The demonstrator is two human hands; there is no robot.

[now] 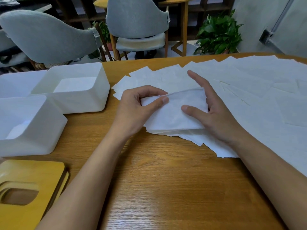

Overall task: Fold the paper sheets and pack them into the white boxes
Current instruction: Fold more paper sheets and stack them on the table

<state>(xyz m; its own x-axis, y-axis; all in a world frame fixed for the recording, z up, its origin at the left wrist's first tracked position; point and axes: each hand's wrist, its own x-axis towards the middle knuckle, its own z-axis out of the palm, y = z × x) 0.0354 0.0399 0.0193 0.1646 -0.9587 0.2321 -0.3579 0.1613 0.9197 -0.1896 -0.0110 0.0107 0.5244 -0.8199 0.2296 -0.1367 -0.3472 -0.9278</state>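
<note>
A white paper sheet, partly folded over, lies on top of a spread of paper sheets covering the right half of the wooden table. My left hand pinches the sheet's left edge between thumb and curled fingers. My right hand holds the sheet's right edge, thumb on top and fingers behind it, the index finger stretched out. Three white boxes stand at the left: a far one with paper in its bottom, a near one also with paper inside, and one behind at the left edge.
Yellow wooden lids with a rounded cut-out are stacked at the table's near left corner. Grey chairs and a potted plant stand beyond the table's far edge.
</note>
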